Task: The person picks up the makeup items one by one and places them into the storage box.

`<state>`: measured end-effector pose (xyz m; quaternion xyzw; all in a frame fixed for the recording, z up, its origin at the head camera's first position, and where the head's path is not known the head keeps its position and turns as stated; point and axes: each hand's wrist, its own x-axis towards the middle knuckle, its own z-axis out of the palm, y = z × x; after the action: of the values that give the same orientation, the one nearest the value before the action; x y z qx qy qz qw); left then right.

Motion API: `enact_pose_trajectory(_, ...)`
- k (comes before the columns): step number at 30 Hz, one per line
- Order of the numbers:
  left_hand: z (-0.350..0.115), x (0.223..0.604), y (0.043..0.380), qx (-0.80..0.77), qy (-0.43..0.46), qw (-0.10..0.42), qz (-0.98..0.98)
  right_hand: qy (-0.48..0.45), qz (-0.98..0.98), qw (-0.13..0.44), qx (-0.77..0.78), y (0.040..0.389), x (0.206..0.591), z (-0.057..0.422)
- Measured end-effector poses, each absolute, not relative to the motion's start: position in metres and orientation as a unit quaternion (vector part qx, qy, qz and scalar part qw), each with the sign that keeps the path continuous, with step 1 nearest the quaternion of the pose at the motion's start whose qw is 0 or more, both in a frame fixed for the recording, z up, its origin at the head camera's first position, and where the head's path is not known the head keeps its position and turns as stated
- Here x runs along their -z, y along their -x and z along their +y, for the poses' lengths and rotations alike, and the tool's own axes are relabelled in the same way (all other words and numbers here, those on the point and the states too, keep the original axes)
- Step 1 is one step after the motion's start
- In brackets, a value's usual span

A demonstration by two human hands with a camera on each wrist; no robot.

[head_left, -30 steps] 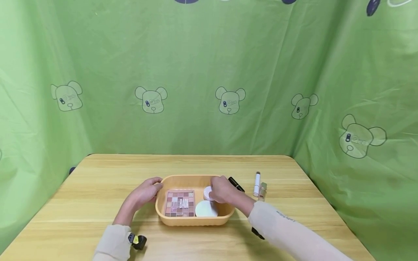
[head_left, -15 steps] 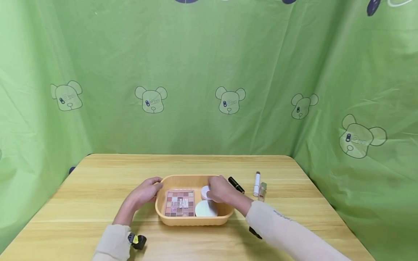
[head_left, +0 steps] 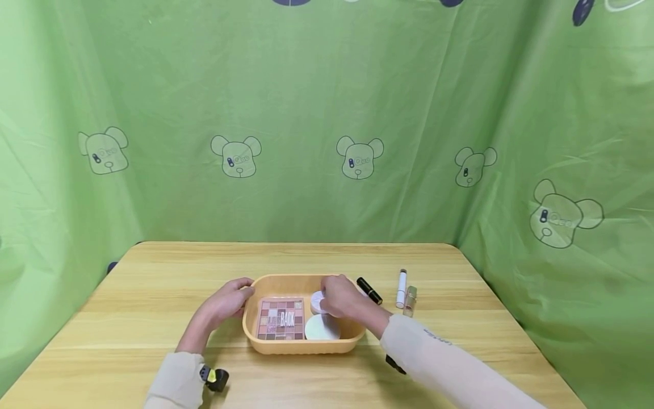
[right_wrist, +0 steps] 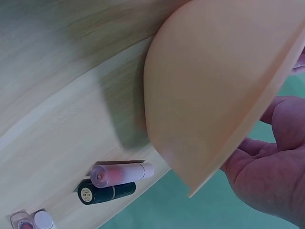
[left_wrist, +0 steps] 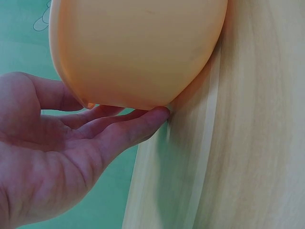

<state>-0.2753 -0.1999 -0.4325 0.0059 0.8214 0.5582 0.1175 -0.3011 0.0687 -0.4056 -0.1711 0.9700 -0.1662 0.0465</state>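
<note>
A shallow orange plastic basket [head_left: 304,347] stands on the table. My left hand [head_left: 227,299] grips its left end; in the left wrist view the thumb is at the rim and the fingers [left_wrist: 131,129] lie against the outer wall. Inside the basket, my right hand [head_left: 344,298] holds a small round white case [head_left: 317,303] by its right side. An eyeshadow palette [head_left: 281,321] lies at the left of the basket. In front of the small case is a larger round white case [head_left: 323,328]. The basket wall hides the right fingertips in the right wrist view.
Right of the basket lie a black tube [head_left: 369,291] and a pinkish clear tube [right_wrist: 119,174] side by side. Farther right are a white tube [head_left: 402,288] and a green-capped clear tube [head_left: 410,301]. A green curtain [head_left: 296,204] hangs behind the wooden table [head_left: 128,318].
My right hand has moved slightly left inside the basket, and the small round white case has shifted left with it towards the palette. My left hand and the basket stay put.
</note>
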Motion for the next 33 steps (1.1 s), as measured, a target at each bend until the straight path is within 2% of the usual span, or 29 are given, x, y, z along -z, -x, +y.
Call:
enact_pose_trajectory(10, -0.2, 0.432, 0.275, -0.557, -0.006, 0.118, 0.822, 0.177, 0.974, 0.029, 0.138, 0.3, 0.406, 0.065)
enact_pose_trajectory(33, -0.2, 0.432, 0.275, -0.55, -0.01, 0.119, 0.827, 0.178, 0.975, 0.039, 0.124, 0.297, 0.403, 0.058)
